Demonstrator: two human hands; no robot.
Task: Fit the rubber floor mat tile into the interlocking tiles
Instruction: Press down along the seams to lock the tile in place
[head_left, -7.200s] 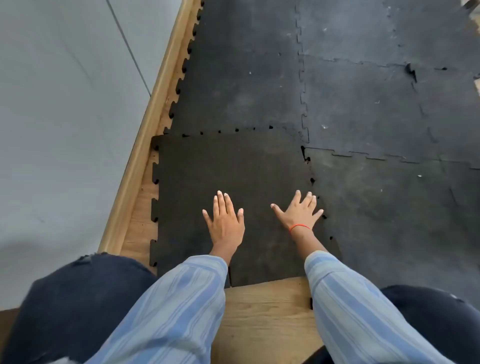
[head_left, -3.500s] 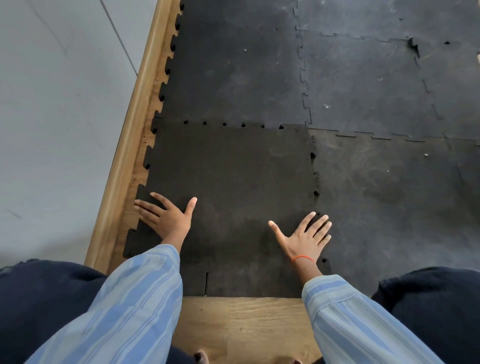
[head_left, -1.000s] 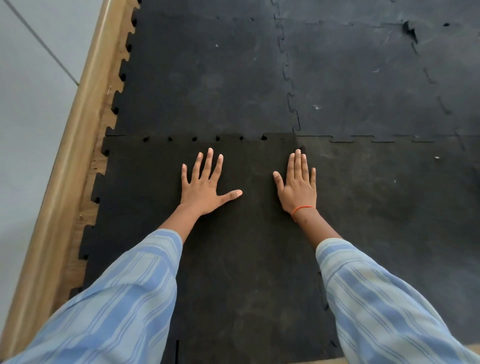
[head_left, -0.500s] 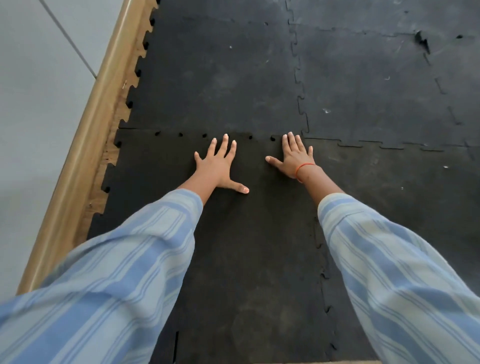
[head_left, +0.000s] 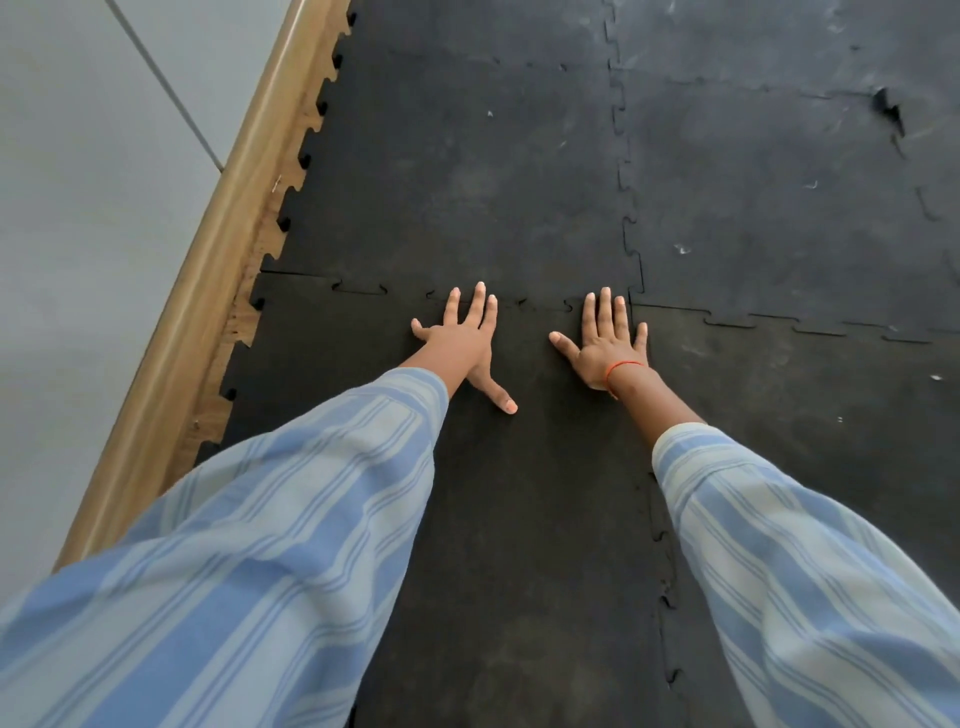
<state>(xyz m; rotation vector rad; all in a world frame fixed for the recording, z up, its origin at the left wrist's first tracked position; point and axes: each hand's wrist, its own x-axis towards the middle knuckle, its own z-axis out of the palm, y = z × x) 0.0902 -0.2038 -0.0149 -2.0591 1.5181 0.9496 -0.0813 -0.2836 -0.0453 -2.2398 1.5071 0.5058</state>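
**Hands flat at the far seam**

While both palms lay flat on the tile (head_left: 519, 519), we saw the left hand (head_left: 462, 340) and right hand (head_left: 605, 343) spread open, fingers splayed, gripping nothing. The tile sat at the near end of the mats (head_left: 467, 171), its far edge meeting the next mat at a toothed seam (head_left: 540, 302) and its right edge against another mat.

Compared with half a second before, the fingertips had reached up to the seam, the left ones across it, and the small gaps along that seam looked fewer and tighter. Compared with a second before, both hands lay farther forward.

The sleeves (head_left: 260, 571) covered the tile's near corners, so we could not tell how they sat. The near edge was cut off below. Along the right side, a few dark notches (head_left: 667, 603) were hard to read as open or closed. A skirting (head_left: 208, 260) ran beside the left edge.
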